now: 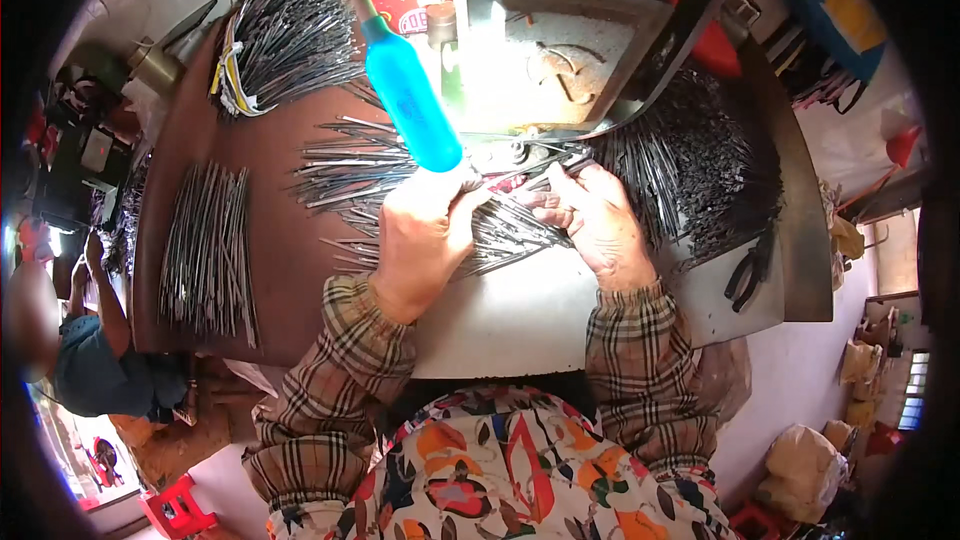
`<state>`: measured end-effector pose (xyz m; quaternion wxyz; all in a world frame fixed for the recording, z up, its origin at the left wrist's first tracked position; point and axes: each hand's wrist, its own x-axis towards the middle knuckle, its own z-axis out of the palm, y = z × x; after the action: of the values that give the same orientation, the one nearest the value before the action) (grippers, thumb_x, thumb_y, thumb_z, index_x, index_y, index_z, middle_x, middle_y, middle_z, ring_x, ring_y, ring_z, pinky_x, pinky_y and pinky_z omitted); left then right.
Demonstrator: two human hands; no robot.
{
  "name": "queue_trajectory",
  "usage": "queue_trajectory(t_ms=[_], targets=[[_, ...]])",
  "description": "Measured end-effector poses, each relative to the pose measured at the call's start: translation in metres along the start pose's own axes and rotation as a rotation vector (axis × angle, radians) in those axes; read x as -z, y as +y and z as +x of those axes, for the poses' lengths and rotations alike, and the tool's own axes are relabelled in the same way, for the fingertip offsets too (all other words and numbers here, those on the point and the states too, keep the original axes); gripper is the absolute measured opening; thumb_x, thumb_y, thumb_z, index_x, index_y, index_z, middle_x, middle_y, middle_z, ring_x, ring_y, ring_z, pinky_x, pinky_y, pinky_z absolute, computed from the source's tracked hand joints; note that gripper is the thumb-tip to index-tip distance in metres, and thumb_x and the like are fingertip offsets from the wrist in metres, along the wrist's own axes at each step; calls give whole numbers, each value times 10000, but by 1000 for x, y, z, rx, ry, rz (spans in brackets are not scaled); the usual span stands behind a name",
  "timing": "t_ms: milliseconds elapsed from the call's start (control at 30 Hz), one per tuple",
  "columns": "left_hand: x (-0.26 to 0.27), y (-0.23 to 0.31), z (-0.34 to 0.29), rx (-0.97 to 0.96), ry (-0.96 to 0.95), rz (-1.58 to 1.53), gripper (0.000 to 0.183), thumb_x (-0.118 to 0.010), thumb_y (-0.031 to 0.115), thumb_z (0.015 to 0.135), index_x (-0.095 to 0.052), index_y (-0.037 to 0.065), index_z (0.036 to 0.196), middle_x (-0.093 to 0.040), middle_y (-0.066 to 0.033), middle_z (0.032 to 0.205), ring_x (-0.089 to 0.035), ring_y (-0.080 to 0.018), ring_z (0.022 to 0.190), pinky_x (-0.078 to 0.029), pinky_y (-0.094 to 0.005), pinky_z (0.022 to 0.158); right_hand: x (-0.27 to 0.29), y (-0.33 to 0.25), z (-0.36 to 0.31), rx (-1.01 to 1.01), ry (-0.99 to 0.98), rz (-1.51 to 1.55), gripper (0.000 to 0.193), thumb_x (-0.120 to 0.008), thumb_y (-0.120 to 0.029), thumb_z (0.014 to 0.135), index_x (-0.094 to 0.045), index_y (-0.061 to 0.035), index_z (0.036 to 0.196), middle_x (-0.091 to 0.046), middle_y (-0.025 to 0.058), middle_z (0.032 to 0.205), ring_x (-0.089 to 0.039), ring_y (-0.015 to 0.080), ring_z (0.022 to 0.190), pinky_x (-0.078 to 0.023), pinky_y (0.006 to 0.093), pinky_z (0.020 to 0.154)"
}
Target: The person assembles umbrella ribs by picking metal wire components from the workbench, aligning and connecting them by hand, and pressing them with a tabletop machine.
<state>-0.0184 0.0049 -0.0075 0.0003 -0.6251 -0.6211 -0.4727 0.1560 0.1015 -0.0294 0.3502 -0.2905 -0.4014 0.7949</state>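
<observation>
My left hand (425, 230) is closed in a pinch beside the lit base of a machine (545, 40), over a heap of thin, dark, cable-like strips (350, 175). What its fingertips hold is hidden by the hand and the glare. Facing it, my right hand (600, 225) pinches the ends of a few thin dark strips (550, 172) just in front of the machine's small metal tooling (520, 152). More strips (500, 235) lie under and between both hands, fanned across the tabletop.
A blue lamp (412, 100) hangs above my left hand. A tied bundle (290, 35) and a neat row of strips (208, 250) lie left. A dark pile (690, 160) and pliers (750, 275) are right. A co-worker (110, 360) sits far left, near a red stool (178, 510).
</observation>
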Motion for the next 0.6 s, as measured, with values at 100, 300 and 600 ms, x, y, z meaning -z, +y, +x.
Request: queue_trajectory(t_ms=[100, 300, 600], targets=[[-7, 2, 3, 43, 29, -157, 94, -709, -27, 786, -672, -33, 872, -643, -119, 745, -600, -192, 637, -489, -293, 629, 2, 5, 3, 53, 80, 38, 192, -573, -119, 973, -571, 25, 1100, -649, 104, 990, -693, 186, 819, -577, 260, 661], [-12, 0, 5, 53, 37, -129, 90, -709, -30, 785, -677, -30, 869, -652, -117, 747, -611, -177, 642, -494, -281, 625, 1, 8, 6, 102, 65, 97, 176, -579, -114, 971, -559, 15, 1089, -651, 107, 976, -693, 181, 829, -566, 255, 640], [-13, -4, 5, 49, 54, -135, 88, -729, -23, 773, -683, -32, 847, -656, -114, 725, -616, -175, 625, -495, -276, 621, -5, 2, 4, 107, 53, 80, 186, -570, -93, 968, -544, 11, 1120, -657, 111, 988, -697, 196, 829, -583, 262, 682]])
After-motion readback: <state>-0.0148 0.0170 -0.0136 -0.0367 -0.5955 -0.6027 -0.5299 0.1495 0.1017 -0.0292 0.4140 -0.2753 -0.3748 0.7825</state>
